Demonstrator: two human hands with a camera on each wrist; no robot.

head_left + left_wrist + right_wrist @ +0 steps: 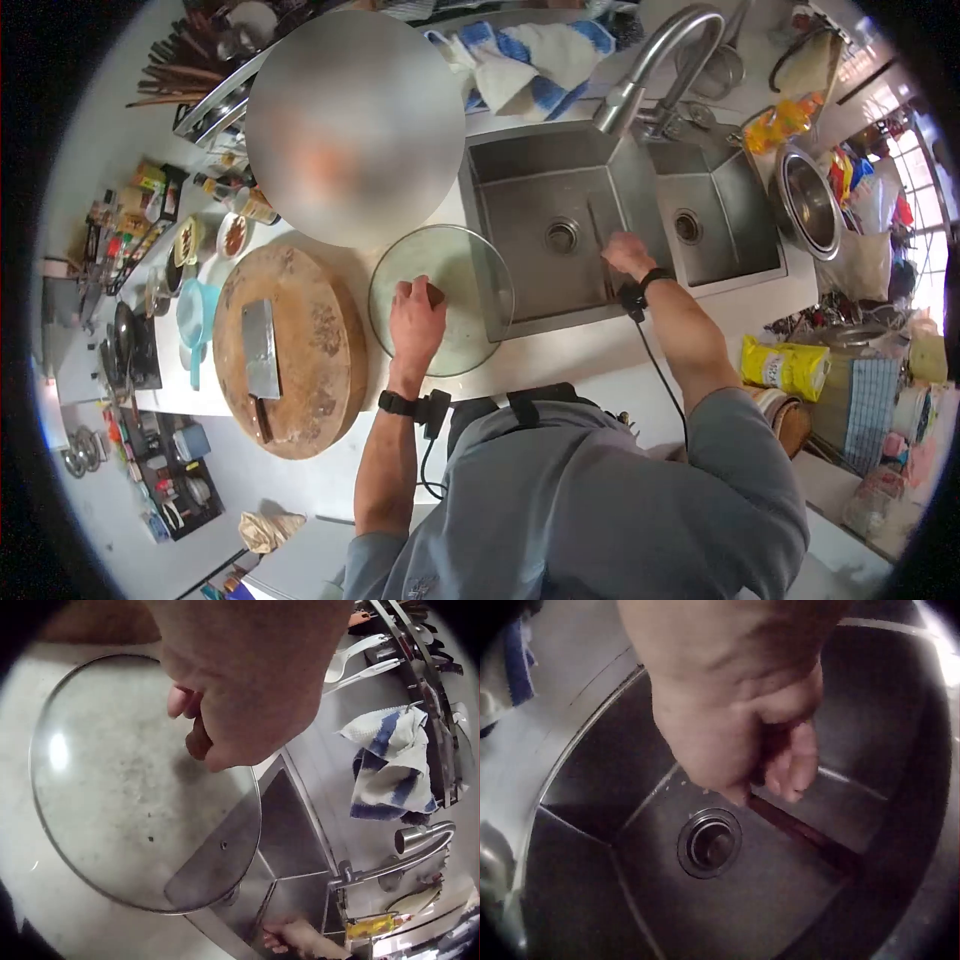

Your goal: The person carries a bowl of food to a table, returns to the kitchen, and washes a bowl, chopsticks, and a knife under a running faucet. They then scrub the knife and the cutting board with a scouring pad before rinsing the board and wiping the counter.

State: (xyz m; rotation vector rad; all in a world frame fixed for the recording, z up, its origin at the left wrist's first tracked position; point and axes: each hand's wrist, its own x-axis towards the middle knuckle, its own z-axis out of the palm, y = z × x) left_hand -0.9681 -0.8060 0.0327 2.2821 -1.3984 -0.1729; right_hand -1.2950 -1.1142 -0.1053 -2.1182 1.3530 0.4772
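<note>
A round glass lid with a metal rim lies over the counter, overlapping the sink's left edge. My left hand pinches its brown knob from above. Over the large basin of the steel sink, my right hand grips dark brown chopsticks. They slant across the basin close to the drain. In the right wrist view the fingers curl over one end of the chopsticks, hiding it.
Left of the lid, a cleaver lies on a thick round chopping board. A tap arches over the sink, and a striped towel lies behind. A metal bowl leans at the sink's right. A blurred disc covers the area behind the lid.
</note>
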